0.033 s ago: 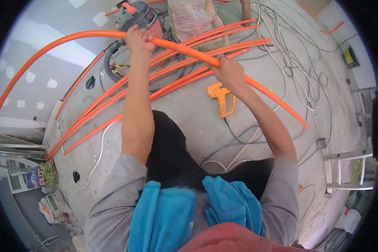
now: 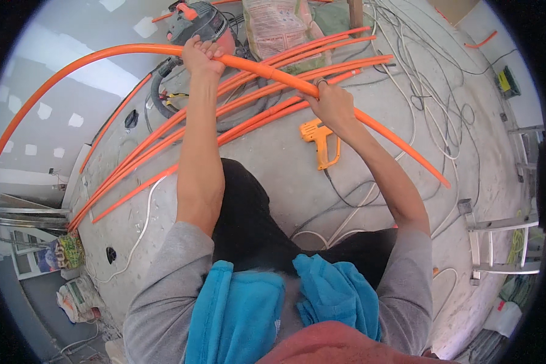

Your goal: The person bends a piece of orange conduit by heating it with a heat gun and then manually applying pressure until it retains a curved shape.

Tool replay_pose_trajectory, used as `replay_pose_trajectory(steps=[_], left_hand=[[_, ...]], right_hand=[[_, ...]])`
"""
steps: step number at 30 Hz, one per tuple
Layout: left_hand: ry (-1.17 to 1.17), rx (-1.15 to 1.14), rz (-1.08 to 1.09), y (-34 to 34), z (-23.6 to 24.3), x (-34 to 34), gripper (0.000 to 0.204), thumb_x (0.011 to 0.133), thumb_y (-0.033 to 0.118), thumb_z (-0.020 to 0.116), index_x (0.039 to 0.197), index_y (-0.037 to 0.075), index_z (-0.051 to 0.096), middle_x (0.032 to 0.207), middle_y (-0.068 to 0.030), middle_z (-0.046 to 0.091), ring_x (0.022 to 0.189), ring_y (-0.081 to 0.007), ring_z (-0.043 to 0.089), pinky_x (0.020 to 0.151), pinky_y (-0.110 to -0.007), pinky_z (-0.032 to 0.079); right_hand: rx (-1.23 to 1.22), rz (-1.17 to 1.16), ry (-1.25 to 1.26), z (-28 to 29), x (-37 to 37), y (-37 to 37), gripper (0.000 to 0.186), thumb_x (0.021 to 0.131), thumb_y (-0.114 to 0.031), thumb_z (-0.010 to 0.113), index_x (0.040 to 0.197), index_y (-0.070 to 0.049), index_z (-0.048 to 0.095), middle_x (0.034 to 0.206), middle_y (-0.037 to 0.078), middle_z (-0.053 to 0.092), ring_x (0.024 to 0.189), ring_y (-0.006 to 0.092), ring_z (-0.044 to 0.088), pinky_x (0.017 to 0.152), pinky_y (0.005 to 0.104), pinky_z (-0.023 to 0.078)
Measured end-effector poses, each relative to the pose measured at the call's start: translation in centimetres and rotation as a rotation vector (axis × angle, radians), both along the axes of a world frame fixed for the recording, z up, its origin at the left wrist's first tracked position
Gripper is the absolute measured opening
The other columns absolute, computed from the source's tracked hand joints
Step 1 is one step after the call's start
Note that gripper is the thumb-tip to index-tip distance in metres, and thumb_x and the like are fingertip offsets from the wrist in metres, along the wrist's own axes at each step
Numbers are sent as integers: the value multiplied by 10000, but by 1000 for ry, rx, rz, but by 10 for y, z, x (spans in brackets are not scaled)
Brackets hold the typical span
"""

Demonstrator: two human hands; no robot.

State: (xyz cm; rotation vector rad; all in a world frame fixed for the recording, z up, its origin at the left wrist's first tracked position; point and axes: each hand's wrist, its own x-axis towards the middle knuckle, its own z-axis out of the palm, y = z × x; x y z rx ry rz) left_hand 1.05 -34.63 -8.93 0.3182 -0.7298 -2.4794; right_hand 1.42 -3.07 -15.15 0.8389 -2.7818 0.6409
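A long orange pipe (image 2: 267, 71) runs across in front of me, arching off to the left and ending at the right over the floor. My left hand (image 2: 201, 57) is closed round it near the top middle. Further right along the same pipe, my right hand (image 2: 332, 104) grips it too, with a ring on one finger. A thicker sleeve-like stretch of the pipe shows between the hands. Just below my right hand, a yellow heat gun (image 2: 319, 143) lies on the floor with its cord trailing toward me.
Several more orange pipes (image 2: 151, 148) lie on the concrete floor beneath the held one. A red and black vacuum cleaner (image 2: 201, 27) and a large sack (image 2: 279, 27) stand beyond. Loose cables (image 2: 418, 91) tangle at the right, near a ladder (image 2: 503, 225).
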Motion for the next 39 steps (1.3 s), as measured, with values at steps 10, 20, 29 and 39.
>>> replay_pose_trajectory(steps=[10, 20, 29, 39], left_hand=[[-228, 79, 103, 29, 17, 2, 450, 1033, 356, 526, 674, 180, 317, 540, 49, 297, 422, -122, 294, 436, -308, 289], [167, -32, -229, 10, 9, 8, 428, 943, 197, 559, 581, 213, 333, 469, 79, 284, 373, -89, 263, 401, -275, 281], [396, 52, -450, 3, 20, 19, 450, 988, 170, 529, 573, 211, 360, 455, 83, 303, 368, -69, 269, 403, -258, 292], [335, -120, -527, 18, 23, 20, 433, 1002, 204, 550, 600, 191, 392, 486, 79, 323, 396, -67, 300, 441, -256, 320]], right_hand=[[-17, -91, -147, -18, 8, 3, 461, 941, -474, 685, 969, -15, 651, 749, 215, 697, 753, 416, 708, 671, 526, 555], [-46, 0, -202, -4, 6, 8, 241, 834, -200, 688, 919, 25, 678, 871, 237, 716, 820, 417, 712, 727, 514, 567], [14, 161, -433, 32, 7, 14, 376, 882, -334, 706, 926, 39, 689, 803, 230, 702, 792, 383, 710, 722, 486, 551], [2, 235, -962, 27, 12, 24, 419, 923, -408, 730, 765, -53, 573, 600, 27, 531, 483, 121, 481, 462, 328, 387]])
